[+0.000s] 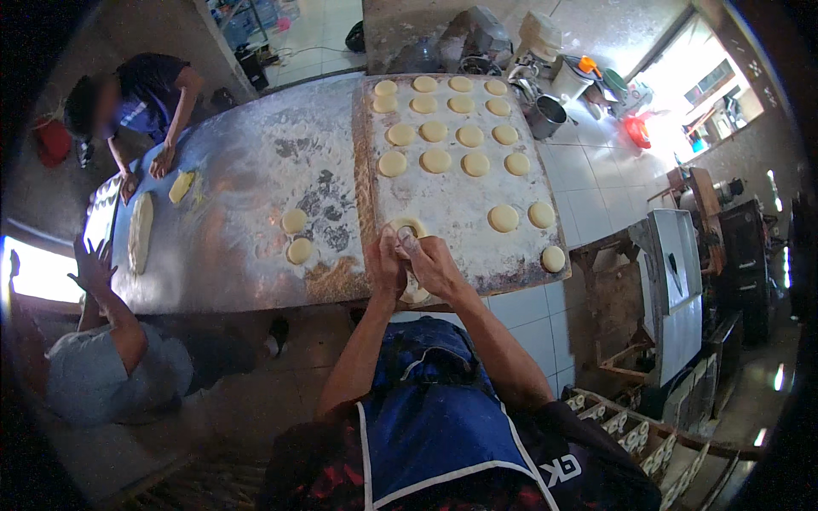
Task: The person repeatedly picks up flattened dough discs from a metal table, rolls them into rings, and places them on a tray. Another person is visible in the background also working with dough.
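My left hand (388, 261) and my right hand (428, 262) are close together at the near edge of the floured wooden board (511, 260), fingers pinched round a pale ring of dough (411, 223) with a hole in it. More pale dough (416, 295) shows beneath my wrists at the board's edge, partly hidden. Several round, flattened dough pieces (434, 162) lie in rows on the board's far half, and a few others (504, 218) lie to my right. Two rounds (295, 221) lie on the floured metal tabletop (221, 255) to my left.
Two co-workers (153, 102) (128, 366) are at the table's left, near a dough roll (140, 232) and small dough piece (181, 186). A pot (545, 117) and buckets stand beyond the board. A metal-topped stand (673, 264) and wooden rack (648, 434) are at my right.
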Demonstrator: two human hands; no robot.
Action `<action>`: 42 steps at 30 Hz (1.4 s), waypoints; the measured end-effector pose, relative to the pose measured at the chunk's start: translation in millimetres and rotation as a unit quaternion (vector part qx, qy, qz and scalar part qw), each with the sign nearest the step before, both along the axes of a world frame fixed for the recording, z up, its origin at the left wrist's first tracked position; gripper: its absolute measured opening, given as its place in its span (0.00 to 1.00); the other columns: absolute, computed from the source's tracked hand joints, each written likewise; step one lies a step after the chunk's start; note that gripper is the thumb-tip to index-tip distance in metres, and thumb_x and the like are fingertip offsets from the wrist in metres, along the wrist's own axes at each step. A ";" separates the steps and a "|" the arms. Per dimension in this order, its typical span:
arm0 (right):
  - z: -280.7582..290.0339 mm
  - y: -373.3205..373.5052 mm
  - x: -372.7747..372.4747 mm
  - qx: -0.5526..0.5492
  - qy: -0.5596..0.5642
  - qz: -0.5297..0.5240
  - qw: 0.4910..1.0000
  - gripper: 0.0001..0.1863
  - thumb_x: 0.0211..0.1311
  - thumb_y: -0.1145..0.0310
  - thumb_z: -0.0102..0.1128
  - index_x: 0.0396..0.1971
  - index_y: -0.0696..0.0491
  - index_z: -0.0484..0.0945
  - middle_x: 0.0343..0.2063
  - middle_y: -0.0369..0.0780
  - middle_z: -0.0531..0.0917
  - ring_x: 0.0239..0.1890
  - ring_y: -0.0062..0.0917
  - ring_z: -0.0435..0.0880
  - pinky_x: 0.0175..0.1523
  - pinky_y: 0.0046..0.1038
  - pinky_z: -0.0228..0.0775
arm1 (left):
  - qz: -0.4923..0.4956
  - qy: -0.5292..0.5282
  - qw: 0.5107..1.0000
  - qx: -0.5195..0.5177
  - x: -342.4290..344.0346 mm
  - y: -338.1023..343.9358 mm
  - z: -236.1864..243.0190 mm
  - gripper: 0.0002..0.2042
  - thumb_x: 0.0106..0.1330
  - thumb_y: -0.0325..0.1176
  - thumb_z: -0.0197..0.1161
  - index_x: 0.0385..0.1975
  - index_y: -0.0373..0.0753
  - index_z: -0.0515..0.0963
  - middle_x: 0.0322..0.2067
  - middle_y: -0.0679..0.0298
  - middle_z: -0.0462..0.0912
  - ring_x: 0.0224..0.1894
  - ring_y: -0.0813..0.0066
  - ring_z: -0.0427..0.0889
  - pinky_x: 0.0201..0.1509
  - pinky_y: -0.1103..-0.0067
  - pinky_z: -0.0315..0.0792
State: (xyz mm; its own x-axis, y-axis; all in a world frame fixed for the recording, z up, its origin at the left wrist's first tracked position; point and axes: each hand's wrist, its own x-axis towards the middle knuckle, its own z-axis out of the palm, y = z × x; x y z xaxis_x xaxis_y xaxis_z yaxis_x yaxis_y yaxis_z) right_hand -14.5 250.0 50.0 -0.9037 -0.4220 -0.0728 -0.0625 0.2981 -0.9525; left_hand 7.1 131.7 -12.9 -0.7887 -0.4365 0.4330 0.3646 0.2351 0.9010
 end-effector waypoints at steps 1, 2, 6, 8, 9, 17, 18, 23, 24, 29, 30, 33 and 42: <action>-1.1 6.1 3.4 -0.038 -0.016 -0.019 0.999 0.35 0.70 0.44 0.42 0.15 0.62 0.72 0.12 0.32 0.68 0.18 0.18 0.64 0.24 0.27 0.60 | -0.103 -0.011 0.953 0.285 4.7 5.8 -2.1 0.17 0.72 0.46 0.43 0.41 0.39 0.73 0.27 0.58 0.78 0.24 0.64 0.79 0.21 0.69 0.72; -2.6 11.6 6.3 -0.084 -0.026 -0.020 0.996 0.35 0.70 0.44 0.42 0.15 0.62 0.72 0.12 0.31 0.68 0.17 0.18 0.64 0.23 0.27 0.60 | -0.208 -0.028 0.833 0.512 8.0 11.0 -4.5 0.17 0.72 0.44 0.44 0.41 0.37 0.73 0.27 0.56 0.79 0.25 0.60 0.79 0.25 0.67 0.73; -9.3 32.3 10.9 0.016 -0.035 -0.015 0.999 0.32 0.69 0.48 0.41 0.17 0.62 0.75 0.13 0.52 0.74 0.17 0.41 0.74 0.27 0.39 0.66 | -0.016 -0.111 0.986 -0.126 17.1 29.2 -13.3 0.14 0.71 0.42 0.48 0.38 0.35 0.73 0.24 0.62 0.77 0.27 0.60 0.79 0.34 0.69 0.74; -11.7 41.9 15.3 0.015 -0.040 0.010 0.999 0.34 0.69 0.46 0.40 0.17 0.63 0.74 0.14 0.54 0.74 0.18 0.46 0.75 0.28 0.42 0.65 | -0.034 -0.108 0.993 0.023 18.0 38.5 -13.4 0.13 0.71 0.39 0.48 0.32 0.35 0.72 0.24 0.58 0.77 0.28 0.59 0.78 0.33 0.69 0.74; -12.3 46.2 17.3 -0.017 -0.008 -0.007 1.000 0.35 0.69 0.45 0.40 0.17 0.63 0.74 0.13 0.53 0.73 0.17 0.44 0.74 0.27 0.42 0.65 | -0.065 -0.108 0.987 0.098 18.2 43.3 -11.6 0.14 0.72 0.38 0.46 0.30 0.34 0.72 0.25 0.55 0.77 0.28 0.56 0.77 0.33 0.68 0.73; 2.6 69.1 30.1 0.001 -0.003 -0.039 0.999 0.37 0.70 0.43 0.39 0.15 0.63 0.70 0.10 0.39 0.66 0.16 0.23 0.63 0.24 0.34 0.59 | -0.008 -0.189 0.980 -0.057 26.1 70.8 24.2 0.18 0.73 0.42 0.39 0.23 0.40 0.69 0.15 0.59 0.70 0.18 0.60 0.72 0.23 0.67 0.66; 3.5 70.5 32.4 -0.034 -0.008 -0.064 0.997 0.37 0.70 0.42 0.37 0.15 0.63 0.70 0.10 0.40 0.66 0.16 0.25 0.63 0.24 0.34 0.59 | -0.033 -0.200 0.978 -0.050 25.0 70.7 26.4 0.18 0.73 0.42 0.39 0.24 0.40 0.69 0.16 0.58 0.71 0.19 0.60 0.72 0.23 0.67 0.66; -8.1 83.9 33.6 0.013 0.071 -0.060 0.996 0.38 0.70 0.40 0.31 0.16 0.62 0.68 0.10 0.45 0.64 0.15 0.32 0.61 0.25 0.35 0.57 | -0.100 -0.154 0.950 -0.253 20.7 72.8 20.5 0.16 0.73 0.41 0.41 0.23 0.41 0.67 0.18 0.63 0.71 0.20 0.65 0.71 0.24 0.72 0.66; -12.7 88.1 34.2 0.007 0.096 -0.042 0.994 0.38 0.70 0.41 0.31 0.16 0.62 0.68 0.10 0.45 0.64 0.16 0.32 0.62 0.25 0.35 0.57 | -0.083 -0.104 0.959 -0.252 21.4 74.8 16.7 0.15 0.72 0.41 0.43 0.24 0.41 0.67 0.18 0.62 0.71 0.21 0.65 0.71 0.24 0.72 0.66; -26.1 102.5 40.6 -0.013 0.099 -0.077 0.992 0.36 0.70 0.41 0.32 0.17 0.60 0.69 0.13 0.43 0.68 0.17 0.29 0.66 0.26 0.33 0.58 | -0.164 -0.150 0.974 0.038 24.3 81.7 -3.8 0.07 0.67 0.32 0.54 0.28 0.36 0.69 0.20 0.60 0.71 0.24 0.66 0.73 0.26 0.71 0.66; -25.6 105.0 41.8 -0.090 0.041 -0.080 0.992 0.32 0.68 0.44 0.39 0.19 0.60 0.72 0.14 0.44 0.71 0.18 0.31 0.69 0.26 0.33 0.60 | -0.217 -0.122 0.967 0.055 23.4 80.8 -6.3 0.07 0.67 0.30 0.54 0.28 0.35 0.69 0.20 0.59 0.71 0.25 0.66 0.73 0.27 0.71 0.67; -20.3 113.6 40.0 -0.163 -0.051 -0.091 0.981 0.21 0.61 0.53 0.56 0.24 0.59 0.77 0.20 0.46 0.80 0.21 0.33 0.76 0.28 0.33 0.67 | 0.008 0.061 0.957 -0.283 14.1 77.4 -7.8 0.07 0.66 0.30 0.53 0.32 0.32 0.70 0.25 0.53 0.73 0.27 0.58 0.74 0.30 0.67 0.69; -19.0 133.6 29.4 0.325 0.084 -0.135 0.932 0.28 0.53 0.67 0.63 0.52 0.63 0.67 0.47 0.57 0.76 0.49 0.49 0.76 0.54 0.45 0.69 | -0.149 -0.317 0.881 -0.317 -14.7 81.4 7.7 0.13 0.58 0.34 0.62 0.38 0.33 0.75 0.33 0.48 0.78 0.39 0.47 0.77 0.44 0.60 0.70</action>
State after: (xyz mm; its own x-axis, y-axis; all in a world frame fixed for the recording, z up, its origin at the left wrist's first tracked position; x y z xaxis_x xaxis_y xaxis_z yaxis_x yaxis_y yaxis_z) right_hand 14.9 383.6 31.0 -0.9923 -0.0925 -0.0822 -0.0325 0.8358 -0.5481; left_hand -7.6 213.0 -5.2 -0.9986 0.0015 -0.0529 -0.0342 0.7441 0.6672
